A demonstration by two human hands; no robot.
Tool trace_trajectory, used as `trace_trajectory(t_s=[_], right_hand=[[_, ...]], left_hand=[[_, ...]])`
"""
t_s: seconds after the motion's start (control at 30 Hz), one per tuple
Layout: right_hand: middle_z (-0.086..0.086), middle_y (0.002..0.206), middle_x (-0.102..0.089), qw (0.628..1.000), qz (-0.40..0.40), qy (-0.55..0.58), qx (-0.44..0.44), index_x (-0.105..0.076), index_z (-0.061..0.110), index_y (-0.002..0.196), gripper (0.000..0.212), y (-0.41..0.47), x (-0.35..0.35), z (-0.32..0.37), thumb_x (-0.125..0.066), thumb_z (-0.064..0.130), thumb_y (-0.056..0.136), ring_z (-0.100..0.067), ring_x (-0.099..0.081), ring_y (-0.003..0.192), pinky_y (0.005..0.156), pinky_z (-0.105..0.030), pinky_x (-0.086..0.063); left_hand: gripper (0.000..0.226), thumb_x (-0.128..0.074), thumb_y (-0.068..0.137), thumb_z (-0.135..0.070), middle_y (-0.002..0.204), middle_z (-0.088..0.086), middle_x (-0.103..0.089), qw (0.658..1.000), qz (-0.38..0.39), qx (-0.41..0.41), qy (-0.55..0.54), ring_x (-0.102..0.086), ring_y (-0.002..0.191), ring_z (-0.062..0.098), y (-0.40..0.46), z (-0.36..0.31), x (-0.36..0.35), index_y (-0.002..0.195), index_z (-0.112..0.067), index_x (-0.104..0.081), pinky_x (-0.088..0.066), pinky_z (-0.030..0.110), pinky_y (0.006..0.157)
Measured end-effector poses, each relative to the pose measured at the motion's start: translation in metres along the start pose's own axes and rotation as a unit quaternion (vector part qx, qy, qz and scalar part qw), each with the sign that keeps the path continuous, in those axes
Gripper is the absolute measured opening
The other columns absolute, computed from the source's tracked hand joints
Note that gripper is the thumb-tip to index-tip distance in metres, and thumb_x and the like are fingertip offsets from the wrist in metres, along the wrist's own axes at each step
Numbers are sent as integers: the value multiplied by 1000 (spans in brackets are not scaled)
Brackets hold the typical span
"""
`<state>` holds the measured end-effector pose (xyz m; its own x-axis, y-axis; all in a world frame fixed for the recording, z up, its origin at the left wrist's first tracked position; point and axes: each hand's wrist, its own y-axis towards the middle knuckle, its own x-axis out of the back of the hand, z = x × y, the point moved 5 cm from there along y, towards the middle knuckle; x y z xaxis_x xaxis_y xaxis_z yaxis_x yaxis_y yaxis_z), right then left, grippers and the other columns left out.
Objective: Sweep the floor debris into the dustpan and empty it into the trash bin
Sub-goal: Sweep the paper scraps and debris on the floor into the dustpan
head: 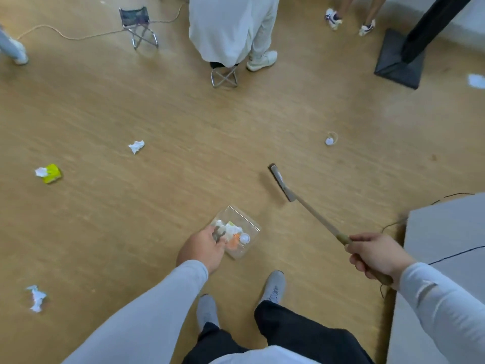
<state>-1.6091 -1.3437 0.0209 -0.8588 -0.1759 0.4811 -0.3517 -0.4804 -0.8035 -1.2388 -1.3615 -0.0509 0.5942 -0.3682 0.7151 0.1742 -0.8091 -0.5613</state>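
My left hand grips a clear dustpan by its handle, low over the wooden floor; white paper, an orange scrap and a small white ball lie in it. My right hand is closed on the wooden handle of a broom, whose dark head rests on the floor up and right of the dustpan. Loose debris on the floor: a white cap with a ring, a crumpled white paper, a yellow wrapper with paper, another crumpled paper. No trash bin is visible.
A person in light clothes sits on a folding stool; another folding stool stands left of it. Other people's feet are at the back. A black stand base is at upper right, a grey platform with cables at right.
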Motion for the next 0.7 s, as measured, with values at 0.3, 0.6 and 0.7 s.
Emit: trace_trajectory(t_s=[0.3,0.6,0.7], right_hand=[[-13,61,-62,997,-36,64,-1,-69,9,107,18,58,126,-32,-62,12,90,-23,-44,54,46,-25,-32],[-15,67,-62,994,-59,93,-26,-68,10,102,12,117,171,-14,-62,10,92,-24,-47,56,47,-25,-35],[-15,66,-61,994,-57,86,-33,-69,9,102,13,137,177,8,-62,10,91,-24,-45,54,47,-25,-33]], left_hand=[[24,-56,96,-43,101,-6,-69,998,-39,-39,43,-63,87,23,11,-126,-8,114,-30,-65,-52,32,75],[17,-57,95,-40,75,-12,-60,996,-39,-65,49,-60,70,19,59,-204,-26,82,-30,-53,-46,30,60],[16,-56,95,-40,76,-10,-61,996,-27,-67,53,-60,70,19,91,-225,-30,86,-28,-58,-45,30,60]])
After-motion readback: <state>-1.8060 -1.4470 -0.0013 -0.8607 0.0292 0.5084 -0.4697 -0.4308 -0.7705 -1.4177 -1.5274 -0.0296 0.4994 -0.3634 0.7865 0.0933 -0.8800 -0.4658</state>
